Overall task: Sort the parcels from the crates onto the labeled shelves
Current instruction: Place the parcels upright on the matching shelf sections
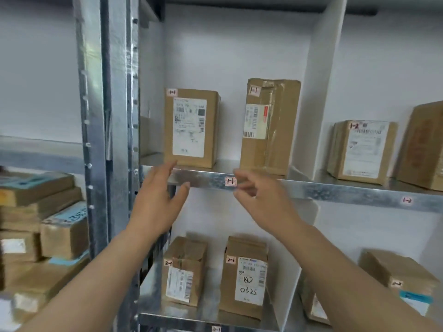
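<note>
Two brown parcels tagged 1-1 stand upright on the upper metal shelf (206, 180): a shorter parcel (191, 128) at the left and a taller parcel (269, 127) at the right. My left hand (158, 200) is raised just below the shorter parcel, fingers spread and holding nothing. My right hand (259, 197) hovers in front of the shelf edge by the 1-1 label (230, 181), fingers loosely curled and empty. Neither hand touches a parcel.
White dividers (323, 92) split the shelves. Parcels tagged 1-2 (362, 149) sit to the right. Below stand two parcels tagged 2-1 (183, 271) (244, 276), more at the lower right (402, 276). A pile of boxes (43, 224) lies left of the steel upright (115, 116).
</note>
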Tool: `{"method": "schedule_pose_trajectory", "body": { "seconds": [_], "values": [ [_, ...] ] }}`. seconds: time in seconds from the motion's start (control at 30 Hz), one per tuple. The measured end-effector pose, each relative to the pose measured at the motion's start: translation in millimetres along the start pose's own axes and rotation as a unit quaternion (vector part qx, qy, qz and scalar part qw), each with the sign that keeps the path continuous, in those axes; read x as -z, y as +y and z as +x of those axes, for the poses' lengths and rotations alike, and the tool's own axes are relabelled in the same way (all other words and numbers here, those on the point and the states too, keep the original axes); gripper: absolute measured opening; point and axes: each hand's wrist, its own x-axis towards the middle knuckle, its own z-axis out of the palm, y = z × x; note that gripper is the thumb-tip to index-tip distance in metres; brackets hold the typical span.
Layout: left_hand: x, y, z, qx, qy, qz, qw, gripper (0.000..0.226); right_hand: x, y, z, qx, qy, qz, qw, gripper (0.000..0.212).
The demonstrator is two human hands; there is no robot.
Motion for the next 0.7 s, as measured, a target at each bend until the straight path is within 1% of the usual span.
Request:
{"method": "schedule_pose_trajectory", "body": {
  "seconds": [0.07,0.17,0.27,0.33,0.43,0.5,0.6,0.7],
  "values": [
    [9,-2,24,0.003,0.014,-0.009,1.000,0.056,1,-11,26,0.001,0.006,0.007,1.000,0.040],
    [11,-5,58,0.022,0.003,-0.001,1.000,0.054,-7,-20,61,-0.022,0.000,0.011,1.000,0.042],
    [7,-8,86,0.061,-0.020,-0.009,0.998,0.060,-22,-24,88,-0.041,-0.017,-0.042,0.998,0.031],
    [2,-15,98,0.086,-0.037,-0.018,0.995,0.064,-33,-24,102,-0.062,-0.020,-0.053,0.996,0.027],
    [-6,-27,107,0.121,-0.049,-0.016,0.991,0.071,-47,-16,114,-0.086,-0.027,-0.041,0.995,0.039],
    [-9,-34,111,0.125,-0.057,-0.005,0.990,0.069,-53,-9,117,-0.091,-0.023,-0.025,0.995,0.042],
    [-8,-35,115,0.117,-0.073,0.004,0.990,0.063,-57,-3,121,-0.084,-0.012,0.008,0.996,0.036],
    [-6,-36,115,0.110,-0.065,0.000,0.992,0.060,-56,-1,122,-0.085,0.000,0.037,0.996,0.035]
  ]
}}
